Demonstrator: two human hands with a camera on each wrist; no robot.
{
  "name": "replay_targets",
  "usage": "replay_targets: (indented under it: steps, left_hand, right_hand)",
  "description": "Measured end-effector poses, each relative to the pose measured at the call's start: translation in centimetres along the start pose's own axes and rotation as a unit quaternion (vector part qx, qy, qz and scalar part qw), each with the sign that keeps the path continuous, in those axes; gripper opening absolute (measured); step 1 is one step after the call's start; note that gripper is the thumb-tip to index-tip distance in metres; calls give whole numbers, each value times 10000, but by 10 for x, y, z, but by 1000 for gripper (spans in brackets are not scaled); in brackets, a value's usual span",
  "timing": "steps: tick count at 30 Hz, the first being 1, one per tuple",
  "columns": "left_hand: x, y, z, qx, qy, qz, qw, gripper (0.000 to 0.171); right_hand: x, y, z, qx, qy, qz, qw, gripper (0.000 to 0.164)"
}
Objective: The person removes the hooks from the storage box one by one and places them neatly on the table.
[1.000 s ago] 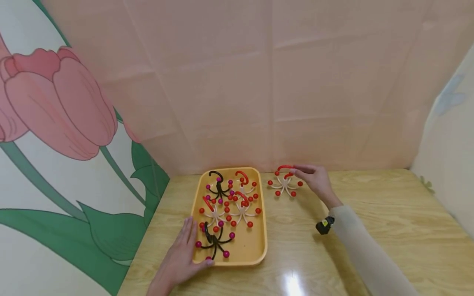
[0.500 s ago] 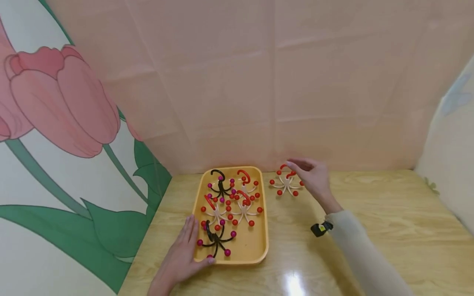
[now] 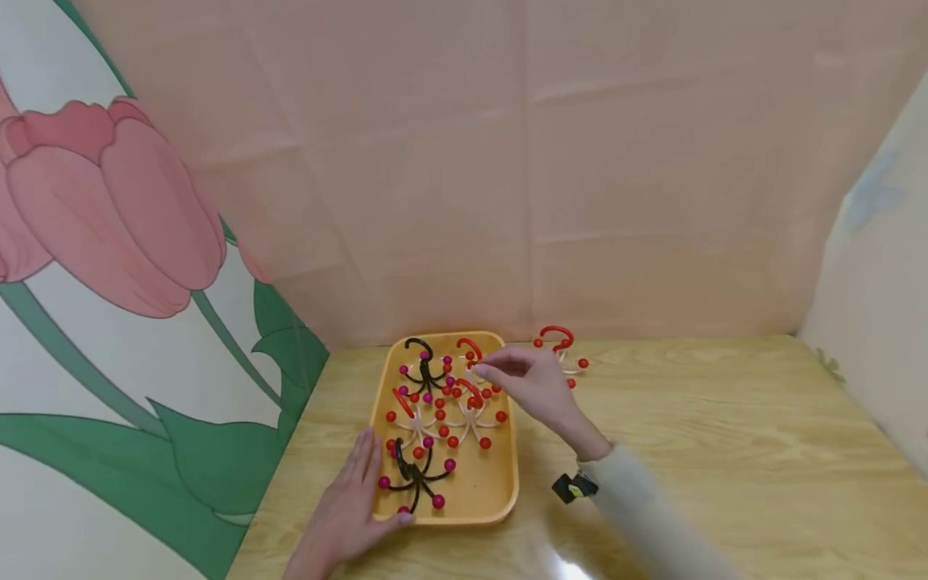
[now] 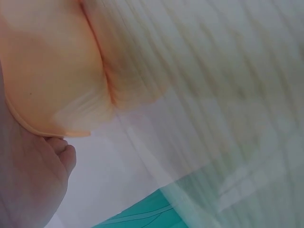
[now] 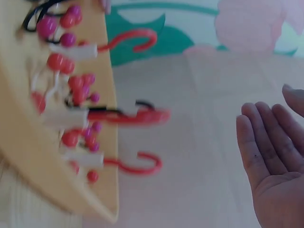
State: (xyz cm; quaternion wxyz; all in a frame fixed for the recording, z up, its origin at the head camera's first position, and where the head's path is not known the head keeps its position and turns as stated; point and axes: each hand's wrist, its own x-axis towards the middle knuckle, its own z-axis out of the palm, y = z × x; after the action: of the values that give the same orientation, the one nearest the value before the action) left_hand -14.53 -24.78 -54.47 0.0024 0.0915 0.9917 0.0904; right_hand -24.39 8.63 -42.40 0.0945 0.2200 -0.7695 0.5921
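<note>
On a wooden table [image 3: 696,435], a tray [image 3: 482,487] holds five hooks [image 3: 416,475], a sixth [image 3: 558,329] still outside to its right, while the right hand [image 3: 535,385], empty, fingers extended, hovers over the tray and the left hand [image 3: 348,507] rests straight-fingered along its edge.

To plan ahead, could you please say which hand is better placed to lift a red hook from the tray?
Probably the right hand: it holds nothing and is near the red hooks, while the left hand touches the tray.
</note>
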Motion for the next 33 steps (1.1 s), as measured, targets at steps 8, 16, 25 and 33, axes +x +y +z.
replay_targets:
  steps: [8,16,25,33]
  left_hand:
    - [-2,-2,3,-137,-48,1,9999,126]
    - [-1,-4,1,-160,14,85,9998,124]
    - [1,-4,4,-313,33,259,9992,120]
    - [1,-3,5,-295,152,234,9992,120]
  right_hand:
    - [-4,-24,40,89,-854,-122,9962,11]
    - [0,-38,71,-64,-1907,-551,9801,21]
    - [-7,-34,91,-1075,-2611,-502,9580,30]
    - [-16,-27,104,-2237,-2653,-402,9370,43]
